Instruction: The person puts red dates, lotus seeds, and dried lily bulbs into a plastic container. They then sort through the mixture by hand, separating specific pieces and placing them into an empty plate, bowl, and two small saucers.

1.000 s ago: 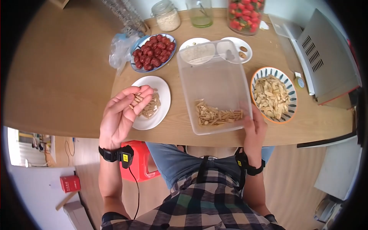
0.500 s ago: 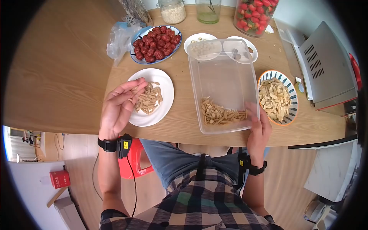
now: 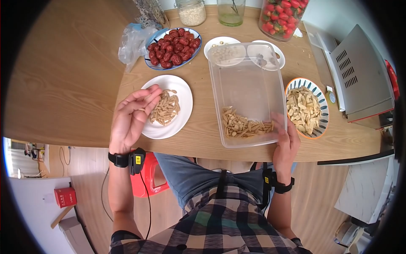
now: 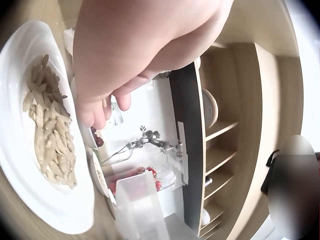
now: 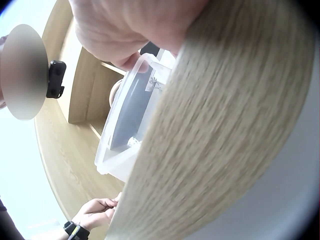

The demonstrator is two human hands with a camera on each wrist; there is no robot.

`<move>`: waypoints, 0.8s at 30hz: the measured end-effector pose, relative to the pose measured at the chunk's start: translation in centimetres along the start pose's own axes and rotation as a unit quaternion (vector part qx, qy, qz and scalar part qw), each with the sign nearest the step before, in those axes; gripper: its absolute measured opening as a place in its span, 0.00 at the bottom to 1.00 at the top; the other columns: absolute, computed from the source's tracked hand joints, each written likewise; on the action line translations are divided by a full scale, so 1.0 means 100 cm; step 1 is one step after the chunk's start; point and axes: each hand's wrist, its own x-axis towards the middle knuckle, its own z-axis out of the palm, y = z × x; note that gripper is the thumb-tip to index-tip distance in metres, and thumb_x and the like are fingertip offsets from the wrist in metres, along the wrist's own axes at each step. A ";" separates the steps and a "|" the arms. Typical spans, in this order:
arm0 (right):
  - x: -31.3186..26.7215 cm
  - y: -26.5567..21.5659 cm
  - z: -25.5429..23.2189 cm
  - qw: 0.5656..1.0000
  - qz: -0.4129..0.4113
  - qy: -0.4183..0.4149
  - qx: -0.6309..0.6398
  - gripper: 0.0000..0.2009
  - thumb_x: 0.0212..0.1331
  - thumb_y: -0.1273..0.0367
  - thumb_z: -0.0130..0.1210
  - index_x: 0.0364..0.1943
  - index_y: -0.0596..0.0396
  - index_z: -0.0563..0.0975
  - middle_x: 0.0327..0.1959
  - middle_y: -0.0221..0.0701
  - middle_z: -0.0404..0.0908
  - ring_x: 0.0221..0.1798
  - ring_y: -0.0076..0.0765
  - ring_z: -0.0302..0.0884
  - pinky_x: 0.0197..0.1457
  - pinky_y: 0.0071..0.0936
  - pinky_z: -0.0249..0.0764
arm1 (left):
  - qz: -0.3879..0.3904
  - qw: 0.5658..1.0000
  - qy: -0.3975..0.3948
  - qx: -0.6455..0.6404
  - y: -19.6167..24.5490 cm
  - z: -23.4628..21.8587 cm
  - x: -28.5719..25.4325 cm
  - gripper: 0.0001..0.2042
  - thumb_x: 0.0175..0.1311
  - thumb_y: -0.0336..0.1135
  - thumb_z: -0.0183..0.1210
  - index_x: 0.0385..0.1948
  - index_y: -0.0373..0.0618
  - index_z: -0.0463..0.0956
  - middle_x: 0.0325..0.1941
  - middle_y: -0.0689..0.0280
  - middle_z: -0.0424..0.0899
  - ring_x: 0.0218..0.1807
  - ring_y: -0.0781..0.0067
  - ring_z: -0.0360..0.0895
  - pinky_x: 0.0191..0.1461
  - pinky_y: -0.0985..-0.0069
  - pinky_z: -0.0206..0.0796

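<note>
My left hand (image 3: 127,120) is over the left edge of a white plate (image 3: 184,112), palm partly up. Its fingers curl toward the thumb, and a bit of a tan piece shows between them. Slender tan dried root pieces (image 3: 165,110) lie heaped on that plate. The right hand (image 3: 287,146) grips the near right corner of a clear plastic container (image 3: 249,86). Inside, similar dried root pieces (image 3: 245,127) are gathered at the near end. In the left wrist view the fingertips hang beside the plate (image 4: 80,210), their grip hidden.
Red dates (image 3: 175,46) fill a blue-rimmed plate behind the white one. Pale dried slices (image 3: 302,108) lie in a striped bowl at the right. Two small white dishes stand partly behind the container. Jars, strawberries (image 3: 282,17) and a grey appliance (image 3: 363,72) line the back and right.
The left hand, earlier palm up with several pieces showing, has turned its fingers inward over the plate. The plate's heap shows more fully. The right hand keeps hold of the container; the head view shifted.
</note>
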 end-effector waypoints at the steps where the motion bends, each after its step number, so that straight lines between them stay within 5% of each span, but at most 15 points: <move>1: 0.000 0.001 0.000 1.000 -0.005 0.004 -0.001 0.21 0.69 0.65 0.49 0.60 0.67 0.75 0.51 0.41 0.85 0.44 0.30 0.83 0.50 0.26 0.77 | -0.004 1.000 -0.007 -0.025 0.001 0.000 0.000 0.18 0.60 0.13 0.41 0.48 0.23 0.76 0.66 0.35 0.71 0.71 0.40 0.69 0.82 0.54 0.56; 4: 0.000 0.001 -0.007 0.999 -0.003 -0.042 -0.033 0.23 0.73 0.65 0.43 0.62 0.71 0.70 0.59 0.46 0.79 0.56 0.43 0.83 0.47 0.31 0.85 | -0.010 0.998 -0.030 -0.046 0.002 -0.003 0.000 0.18 0.60 0.14 0.41 0.49 0.24 0.76 0.67 0.36 0.72 0.72 0.41 0.68 0.81 0.55 0.56; 8: 0.000 0.002 -0.006 0.998 -0.011 -0.046 -0.036 0.23 0.73 0.64 0.44 0.63 0.70 0.70 0.60 0.45 0.79 0.56 0.42 0.82 0.47 0.31 0.85 | 0.021 0.998 0.007 0.061 -0.001 0.000 0.002 0.18 0.61 0.15 0.41 0.49 0.25 0.76 0.66 0.37 0.73 0.73 0.44 0.68 0.81 0.56 0.56; 10: -0.002 -0.004 0.000 1.000 0.006 -0.003 -0.002 0.22 0.70 0.64 0.49 0.61 0.66 0.75 0.51 0.42 0.85 0.41 0.30 0.84 0.47 0.24 0.75 | 0.039 0.985 0.028 0.163 -0.003 0.003 0.003 0.18 0.61 0.15 0.41 0.50 0.25 0.76 0.66 0.39 0.74 0.72 0.48 0.69 0.80 0.58 0.57; 17: 0.000 -0.004 -0.003 1.000 -0.002 -0.022 -0.003 0.22 0.69 0.67 0.48 0.62 0.67 0.73 0.51 0.42 0.84 0.40 0.30 0.84 0.47 0.25 0.76 | 0.058 0.989 0.059 0.126 -0.004 0.004 0.007 0.13 0.68 0.17 0.41 0.48 0.28 0.75 0.58 0.45 0.80 0.65 0.55 0.78 0.75 0.63 0.64; 20: -0.001 -0.001 -0.005 0.999 -0.011 -0.031 -0.028 0.25 0.72 0.60 0.48 0.62 0.70 0.72 0.58 0.43 0.81 0.52 0.39 0.84 0.49 0.30 0.82 | 0.065 0.985 0.087 0.137 -0.003 0.006 0.007 0.11 0.72 0.19 0.42 0.48 0.29 0.74 0.54 0.48 0.81 0.58 0.59 0.82 0.70 0.65 0.68; 23: -0.001 0.001 -0.005 0.999 -0.004 -0.024 -0.026 0.25 0.72 0.60 0.49 0.62 0.70 0.72 0.58 0.43 0.81 0.52 0.38 0.84 0.49 0.31 0.82 | 0.085 0.964 0.094 0.233 -0.006 0.005 0.010 0.10 0.75 0.21 0.43 0.50 0.31 0.73 0.53 0.50 0.82 0.53 0.62 0.83 0.65 0.68 0.71; 24: -0.001 -0.002 -0.003 1.000 0.001 -0.020 -0.008 0.23 0.68 0.67 0.47 0.62 0.70 0.72 0.54 0.43 0.82 0.48 0.34 0.84 0.50 0.29 0.80 | 0.099 0.956 0.097 0.259 -0.008 0.006 0.011 0.10 0.75 0.22 0.44 0.50 0.31 0.73 0.52 0.51 0.83 0.53 0.62 0.83 0.64 0.69 0.72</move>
